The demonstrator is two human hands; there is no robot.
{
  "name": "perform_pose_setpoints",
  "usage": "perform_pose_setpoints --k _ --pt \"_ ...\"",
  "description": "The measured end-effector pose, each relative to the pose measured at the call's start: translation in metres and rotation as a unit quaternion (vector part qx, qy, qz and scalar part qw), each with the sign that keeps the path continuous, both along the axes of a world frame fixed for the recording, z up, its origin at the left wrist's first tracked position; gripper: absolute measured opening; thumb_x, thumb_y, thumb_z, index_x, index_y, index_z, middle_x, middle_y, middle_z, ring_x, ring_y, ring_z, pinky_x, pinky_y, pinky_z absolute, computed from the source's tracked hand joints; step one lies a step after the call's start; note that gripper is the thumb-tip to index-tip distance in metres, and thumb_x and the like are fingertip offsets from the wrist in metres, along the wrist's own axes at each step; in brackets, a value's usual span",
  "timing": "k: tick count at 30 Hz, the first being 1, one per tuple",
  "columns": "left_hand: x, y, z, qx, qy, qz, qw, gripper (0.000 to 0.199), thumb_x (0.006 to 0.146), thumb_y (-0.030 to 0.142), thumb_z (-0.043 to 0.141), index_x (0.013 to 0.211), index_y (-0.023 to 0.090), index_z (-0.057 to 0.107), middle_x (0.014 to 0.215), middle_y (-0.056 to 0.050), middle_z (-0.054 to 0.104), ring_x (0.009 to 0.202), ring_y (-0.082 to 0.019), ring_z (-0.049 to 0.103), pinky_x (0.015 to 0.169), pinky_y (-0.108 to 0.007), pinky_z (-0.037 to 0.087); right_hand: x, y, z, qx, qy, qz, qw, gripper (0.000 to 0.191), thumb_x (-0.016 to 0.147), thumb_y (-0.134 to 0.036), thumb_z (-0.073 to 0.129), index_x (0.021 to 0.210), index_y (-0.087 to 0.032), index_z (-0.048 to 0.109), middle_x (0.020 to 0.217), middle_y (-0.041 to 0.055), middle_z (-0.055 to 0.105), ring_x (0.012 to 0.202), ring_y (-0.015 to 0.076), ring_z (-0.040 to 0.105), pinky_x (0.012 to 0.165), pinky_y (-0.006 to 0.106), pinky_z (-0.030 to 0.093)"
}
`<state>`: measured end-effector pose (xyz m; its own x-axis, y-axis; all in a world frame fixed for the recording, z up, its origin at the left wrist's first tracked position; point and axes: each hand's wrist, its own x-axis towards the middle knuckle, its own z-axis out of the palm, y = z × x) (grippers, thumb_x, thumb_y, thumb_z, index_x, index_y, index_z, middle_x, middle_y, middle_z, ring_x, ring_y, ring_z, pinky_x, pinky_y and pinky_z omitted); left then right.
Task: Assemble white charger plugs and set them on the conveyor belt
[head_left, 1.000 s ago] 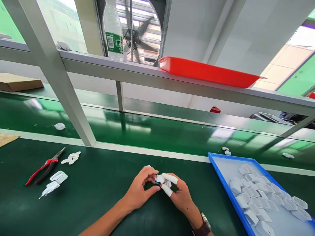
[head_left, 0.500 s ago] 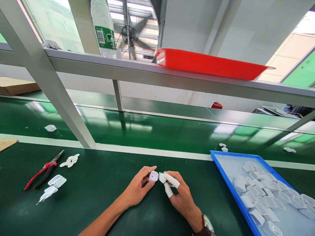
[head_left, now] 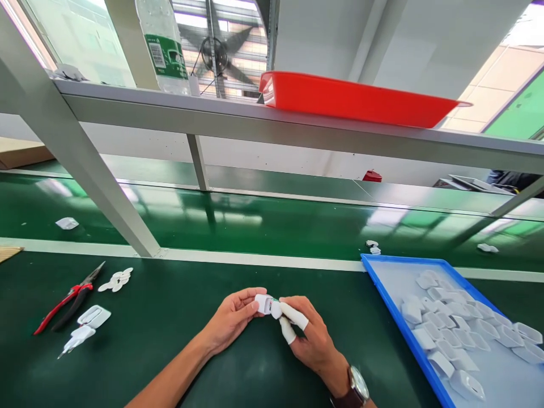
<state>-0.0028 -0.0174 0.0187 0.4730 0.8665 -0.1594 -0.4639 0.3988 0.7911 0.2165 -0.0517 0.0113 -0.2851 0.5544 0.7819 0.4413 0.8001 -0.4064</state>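
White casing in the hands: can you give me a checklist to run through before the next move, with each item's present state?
1. Left hand holding the white casing: ok.
2. Right hand holding the small part at the casing's right end: ok.
3. White covers on the right hand's gripping fingers: ok, two show.
4. Fit between casing and small part: cannot tell, too small to make out.
5. Pliers away from both hands: ok.
6. Green tabletop free of loose pieces: not ok, white pieces lie near the pliers.
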Motion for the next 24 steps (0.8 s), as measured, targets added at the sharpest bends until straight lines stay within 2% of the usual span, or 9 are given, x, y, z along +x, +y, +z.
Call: perform_pose_setpoints --k 12,24 --pt "0.0016 -0.0005 -0.0047 0.0 -0.001 0.003 1.0 0.045 0.074 0.031 0.092 0.112 0.013 0.076 0.105 -0.013 0.077 0.094 -0.019 0.069 0.09 -0.029 0.053 -0.0023 -0.0006 0.0044 -0.002 -0.038 -0.016 0.999 0.058 0.091 0.002 0.055 0.144 -0.021 0.05 0.111 0.0128 0.067 0.097 0.0229 0.065 0.081 0.041 0.061" --pt "0.0029 -0.0032 -0.0033 -0.011 0.018 0.017 1.0 0.049 0.071 0.032 0.095 0.111 0.011 0.075 0.1 -0.013 0.078 0.09 -0.02 0.071 0.087 -0.03 0.057 -0.0051 -0.0008 -0.0026 -0.02 -0.03 -0.017 0.999 0.054 0.093 0.001 0.054 0.142 -0.022 0.05 0.114 0.0127 0.067 0.099 0.0234 0.064 0.082 0.041 0.059"
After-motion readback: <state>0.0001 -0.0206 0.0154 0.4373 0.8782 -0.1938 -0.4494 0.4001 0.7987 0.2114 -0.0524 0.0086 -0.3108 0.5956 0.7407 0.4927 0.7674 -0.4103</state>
